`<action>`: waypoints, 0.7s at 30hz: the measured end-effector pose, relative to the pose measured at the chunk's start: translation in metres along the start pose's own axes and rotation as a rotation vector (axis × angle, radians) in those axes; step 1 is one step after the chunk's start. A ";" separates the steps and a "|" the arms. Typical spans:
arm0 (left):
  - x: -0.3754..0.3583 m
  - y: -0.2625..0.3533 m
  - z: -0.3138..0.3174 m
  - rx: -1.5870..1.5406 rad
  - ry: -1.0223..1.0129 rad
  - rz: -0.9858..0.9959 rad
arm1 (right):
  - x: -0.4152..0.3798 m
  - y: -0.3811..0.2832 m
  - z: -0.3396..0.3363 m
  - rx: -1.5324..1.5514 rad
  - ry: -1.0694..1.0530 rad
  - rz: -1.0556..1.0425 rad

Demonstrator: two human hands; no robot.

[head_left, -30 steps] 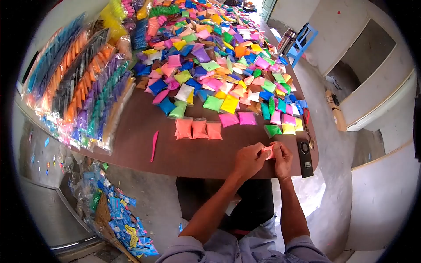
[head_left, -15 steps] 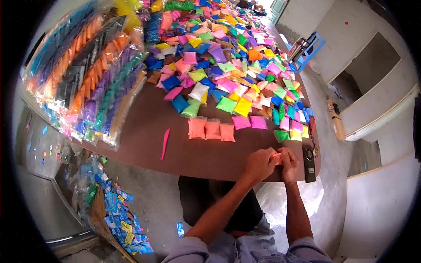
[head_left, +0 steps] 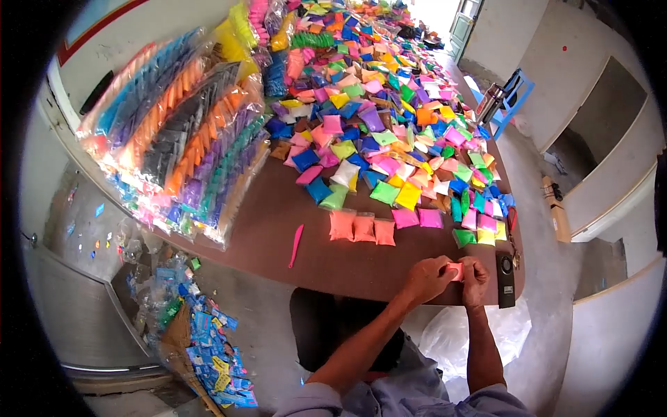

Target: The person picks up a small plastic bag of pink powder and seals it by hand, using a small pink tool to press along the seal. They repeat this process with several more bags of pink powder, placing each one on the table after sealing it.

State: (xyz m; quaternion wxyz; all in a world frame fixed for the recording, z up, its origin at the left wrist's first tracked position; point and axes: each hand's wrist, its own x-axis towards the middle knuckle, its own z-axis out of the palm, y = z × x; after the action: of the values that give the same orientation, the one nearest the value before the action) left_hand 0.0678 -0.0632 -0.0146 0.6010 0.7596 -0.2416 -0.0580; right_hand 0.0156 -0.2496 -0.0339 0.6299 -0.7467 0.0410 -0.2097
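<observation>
Over the table's near edge, my left hand and my right hand are closed on the two sides of a small coral-pink packet. My fingers hide part of it. A row of three coral packets lies flat on the brown table, farther off and to the left of my hands. Beside that row are two magenta packets. A pink plastic knife rests on the table at the left. Just right of my right hand is a black device with a round part.
A large heap of colourful packets covers the far table. Clear bags of packets in strips are stacked at the left edge. A steel flask and a blue chair stand beyond the right edge. Blue wrappers litter the floor.
The view has shifted, so the scene sits lower and farther right. Both hands still hold the packet, which is now turned so that more of its face shows between my fingers.
</observation>
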 end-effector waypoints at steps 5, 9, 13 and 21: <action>-0.024 -0.003 -0.017 -0.184 -0.022 -0.143 | 0.001 -0.013 0.002 -0.138 0.026 0.023; -0.070 0.011 -0.066 -0.377 0.201 -0.186 | 0.003 -0.009 0.009 -0.055 0.079 0.125; -0.122 0.026 -0.109 -0.501 0.362 -0.284 | 0.004 0.001 0.005 0.024 0.082 0.135; -0.170 0.045 -0.087 -0.359 0.616 -0.244 | -0.066 -0.022 0.044 -0.015 -0.035 -0.167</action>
State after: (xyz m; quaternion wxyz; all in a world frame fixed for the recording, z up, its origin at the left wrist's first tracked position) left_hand -0.0615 0.0806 0.0171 0.7577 0.6473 0.0566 0.0605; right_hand -0.0324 -0.1828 -0.0356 0.6052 -0.7558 -0.0308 -0.2481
